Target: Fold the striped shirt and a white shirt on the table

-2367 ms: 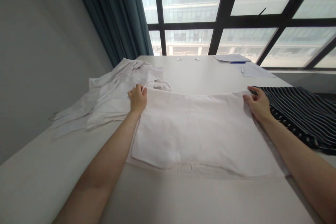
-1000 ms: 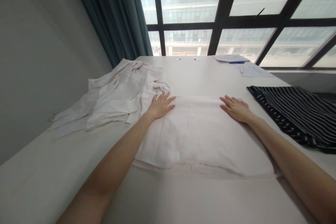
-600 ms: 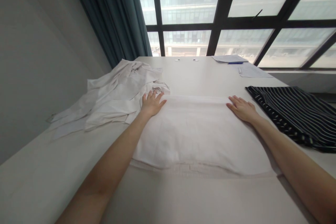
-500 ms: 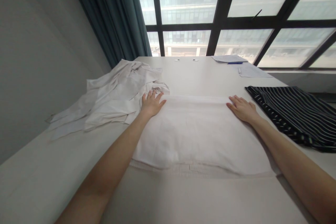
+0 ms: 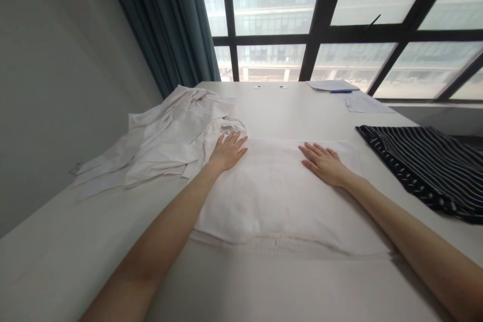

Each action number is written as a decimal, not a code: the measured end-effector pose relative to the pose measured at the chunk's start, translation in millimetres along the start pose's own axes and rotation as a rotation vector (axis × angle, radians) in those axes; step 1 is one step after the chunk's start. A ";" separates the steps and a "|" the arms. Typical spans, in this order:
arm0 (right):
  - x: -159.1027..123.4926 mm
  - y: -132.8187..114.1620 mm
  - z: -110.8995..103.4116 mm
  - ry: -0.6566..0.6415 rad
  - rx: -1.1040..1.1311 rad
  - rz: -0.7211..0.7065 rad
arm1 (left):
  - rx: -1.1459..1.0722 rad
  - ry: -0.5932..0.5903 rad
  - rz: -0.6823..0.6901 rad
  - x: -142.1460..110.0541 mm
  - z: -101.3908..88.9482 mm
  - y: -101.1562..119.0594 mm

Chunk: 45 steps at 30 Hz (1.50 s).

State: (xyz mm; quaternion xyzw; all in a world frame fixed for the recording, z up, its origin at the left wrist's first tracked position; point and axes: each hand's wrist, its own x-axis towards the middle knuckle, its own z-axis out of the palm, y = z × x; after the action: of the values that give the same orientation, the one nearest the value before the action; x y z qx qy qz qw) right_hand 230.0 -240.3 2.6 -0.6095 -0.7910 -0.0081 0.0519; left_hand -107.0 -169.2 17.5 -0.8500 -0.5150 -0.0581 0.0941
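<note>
A white piece of clothing lies folded and spread flat on the white table, its layered edge facing me. On its far left corner rests my left hand, palm down with fingers stretched out, close to a heap of white cloth. My right hand lies flat on the far right part of the same garment, its fingers extended and pointing left. Neither hand grasps anything. The cloth under both palms is hidden.
Crumpled white clothes are heaped on the left. A black striped garment lies at the right edge. Papers and a blue pen sit at the far right, before the window. A dark teal curtain hangs behind the heap.
My right hand has slid left across the garment, away from its far right corner. My left hand has shifted slightly right. The garment stays flat on the table.
</note>
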 end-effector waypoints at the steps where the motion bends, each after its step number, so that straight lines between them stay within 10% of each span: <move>1: -0.7 -0.9 -0.1 0.005 0.001 0.001 | -0.004 -0.006 -0.002 0.0 0.3 -0.2; 45: -0.4 -1.8 -3.9 0.053 0.021 0.019 | -0.054 0.004 -0.021 1.6 2.8 -2.5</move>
State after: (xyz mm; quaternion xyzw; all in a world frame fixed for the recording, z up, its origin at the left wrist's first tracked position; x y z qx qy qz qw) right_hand 228.6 -241.5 6.6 -0.6160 -0.7836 -0.0156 0.0795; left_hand -108.5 -166.1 15.3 -0.8468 -0.5218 -0.0745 0.0716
